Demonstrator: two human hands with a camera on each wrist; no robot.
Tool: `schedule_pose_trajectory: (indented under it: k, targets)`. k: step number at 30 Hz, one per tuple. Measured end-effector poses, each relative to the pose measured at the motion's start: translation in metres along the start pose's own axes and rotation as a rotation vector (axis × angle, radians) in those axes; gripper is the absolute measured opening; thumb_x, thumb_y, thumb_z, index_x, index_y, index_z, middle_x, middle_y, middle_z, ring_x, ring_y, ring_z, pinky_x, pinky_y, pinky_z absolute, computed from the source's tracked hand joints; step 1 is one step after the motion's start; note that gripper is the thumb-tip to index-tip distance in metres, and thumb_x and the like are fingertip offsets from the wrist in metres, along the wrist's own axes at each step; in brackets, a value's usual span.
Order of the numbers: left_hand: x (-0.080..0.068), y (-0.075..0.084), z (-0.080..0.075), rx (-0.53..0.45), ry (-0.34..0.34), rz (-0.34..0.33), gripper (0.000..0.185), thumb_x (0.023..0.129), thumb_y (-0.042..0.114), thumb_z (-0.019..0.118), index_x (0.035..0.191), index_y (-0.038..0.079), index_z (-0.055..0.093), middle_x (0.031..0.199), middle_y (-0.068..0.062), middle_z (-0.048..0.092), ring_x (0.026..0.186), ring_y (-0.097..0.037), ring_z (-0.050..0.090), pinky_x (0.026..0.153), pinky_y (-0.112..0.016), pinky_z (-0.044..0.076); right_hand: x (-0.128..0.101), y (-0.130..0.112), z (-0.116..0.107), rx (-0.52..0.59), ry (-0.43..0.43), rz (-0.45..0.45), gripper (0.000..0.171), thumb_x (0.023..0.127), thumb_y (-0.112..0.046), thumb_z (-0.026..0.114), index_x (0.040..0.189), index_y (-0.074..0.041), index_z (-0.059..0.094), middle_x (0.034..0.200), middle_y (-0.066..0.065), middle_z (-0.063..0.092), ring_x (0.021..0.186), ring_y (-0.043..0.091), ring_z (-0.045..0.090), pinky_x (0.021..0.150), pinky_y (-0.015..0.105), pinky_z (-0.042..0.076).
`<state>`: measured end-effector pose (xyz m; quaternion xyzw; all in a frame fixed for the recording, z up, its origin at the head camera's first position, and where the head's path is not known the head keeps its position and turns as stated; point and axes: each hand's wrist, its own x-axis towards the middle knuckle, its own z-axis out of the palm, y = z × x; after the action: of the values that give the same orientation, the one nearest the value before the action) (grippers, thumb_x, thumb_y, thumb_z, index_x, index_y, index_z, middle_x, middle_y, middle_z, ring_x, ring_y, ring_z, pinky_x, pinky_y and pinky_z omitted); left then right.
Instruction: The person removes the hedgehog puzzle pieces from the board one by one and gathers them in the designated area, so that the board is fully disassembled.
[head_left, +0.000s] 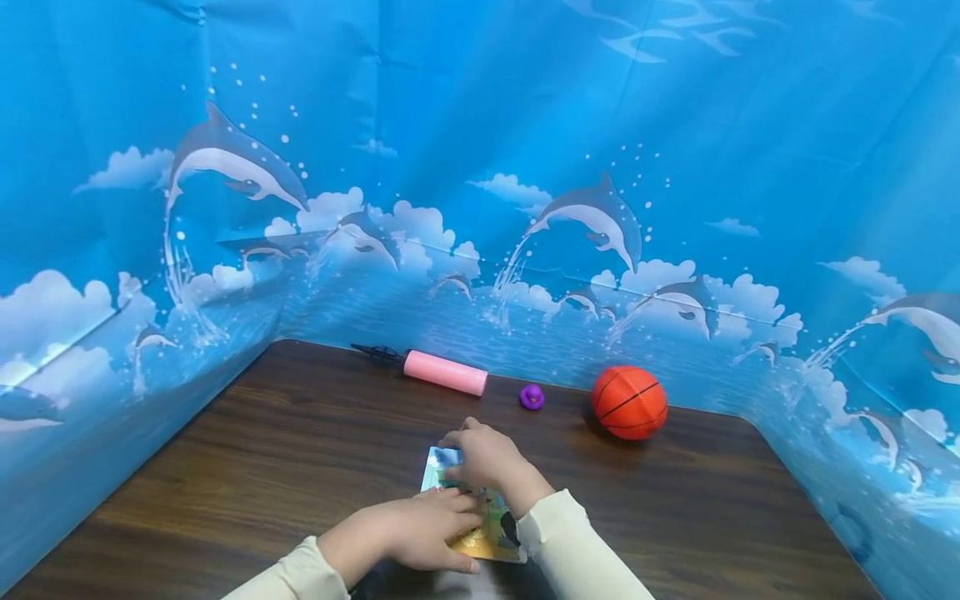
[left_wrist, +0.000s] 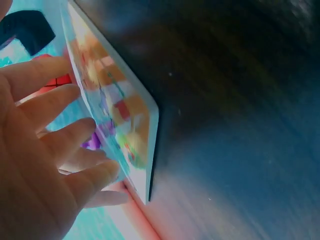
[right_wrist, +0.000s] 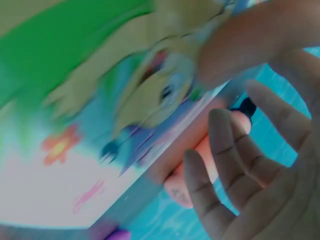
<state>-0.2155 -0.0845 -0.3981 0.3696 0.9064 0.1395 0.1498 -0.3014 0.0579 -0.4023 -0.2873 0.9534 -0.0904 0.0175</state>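
Note:
A thin, rectangular picture board or book (head_left: 491,546) with bright cartoon drawings lies on the dark wooden table (head_left: 247,467); I cannot tell which it is. My left hand (head_left: 423,529) is over its near left part, fingers spread and fairly straight. In the left wrist view, the fingers of the left hand (left_wrist: 45,135) reach over the printed face. My right hand (head_left: 487,458) is at the far side, partly covering the picture. The right wrist view shows the loosely bent fingers of the right hand (right_wrist: 260,165) beside the board's edge, with nothing held between them.
Along the back of the table lie a pink cylinder (head_left: 446,372) with a black cord-like end (head_left: 381,354), a small purple toy duck (head_left: 532,397) and an orange-red toy basketball (head_left: 629,402). A blue dolphin-print sheet (head_left: 465,167) hangs around the table's back and sides.

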Motion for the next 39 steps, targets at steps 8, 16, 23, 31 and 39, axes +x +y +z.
schedule_pose_trajectory:
  k: [8,16,23,31,39]
  targets:
    - [0.001,0.0,0.007,0.068,0.015,-0.011,0.069,0.092,0.057,0.059,0.147,0.015,0.049,0.156,0.002,0.039,0.147,-0.023,0.028,0.116,-0.049,0.029,-0.002,-0.006,0.001,0.077,-0.047,0.059,0.043,0.075,-0.037,0.087,0.115,-0.024,0.074,0.107,0.003,0.056,0.079,0.014,0.056,0.078,0.035,0.054]
    - [-0.001,0.0,0.003,0.085,0.03,-0.023,0.071,0.09,0.056,0.062,0.145,0.014,0.051,0.155,0.001,0.04,0.147,-0.022,0.028,0.116,-0.05,0.029,0.001,-0.004,-0.003,0.23,-0.061,0.055,0.036,0.076,-0.026,0.088,0.106,-0.018,0.071,0.109,0.006,0.052,0.077,0.015,0.053,0.071,0.03,0.05]
    - [0.0,-0.001,0.003,0.079,0.026,-0.018,0.07,0.09,0.055,0.063,0.144,0.012,0.053,0.154,0.0,0.042,0.146,-0.023,0.03,0.116,-0.051,0.028,0.006,0.002,0.002,0.36,-0.096,0.097,0.036,0.076,-0.023,0.088,0.103,-0.021,0.065,0.114,0.007,0.047,0.086,0.018,0.055,0.075,0.038,0.051]
    - [0.001,-0.004,0.002,0.066,0.031,-0.011,0.069,0.09,0.054,0.064,0.145,0.013,0.052,0.154,0.0,0.042,0.146,-0.022,0.03,0.116,-0.052,0.028,0.007,0.001,0.005,0.369,-0.036,0.084,0.039,0.074,-0.021,0.089,0.102,-0.023,0.062,0.111,0.007,0.053,0.101,0.024,0.054,0.075,0.042,0.052]
    - [0.002,-0.01,0.004,0.026,0.015,-0.032,0.069,0.09,0.054,0.064,0.146,0.015,0.05,0.156,0.003,0.038,0.147,-0.027,0.027,0.115,-0.054,0.028,0.011,-0.001,0.011,0.448,0.064,0.098,0.023,0.086,-0.006,0.074,0.104,-0.018,0.067,0.102,0.003,0.056,0.093,0.02,0.055,0.079,0.041,0.051]
